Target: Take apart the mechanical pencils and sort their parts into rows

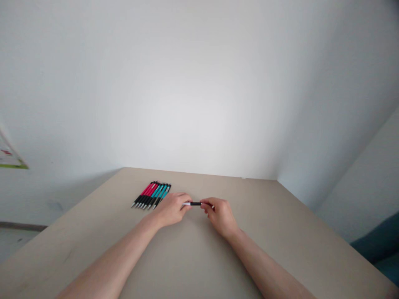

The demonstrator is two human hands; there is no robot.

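Observation:
Both hands meet over the middle of a beige table (280, 232). My left hand (172, 208) and my right hand (218, 214) each pinch one end of a pen (193, 203), whose visible stretch is black with a silver tip toward the left hand. The pen lies level between the fingertips, just above the tabletop. To the left of my left hand lies a neat row of several pens (151, 195), red ones and teal ones with black grips, side by side with their tips toward me.
A white wall stands behind the table's far edge. A paper with a green edge (9, 158) hangs on the left wall. Something dark blue (380, 245) sits past the table's right edge.

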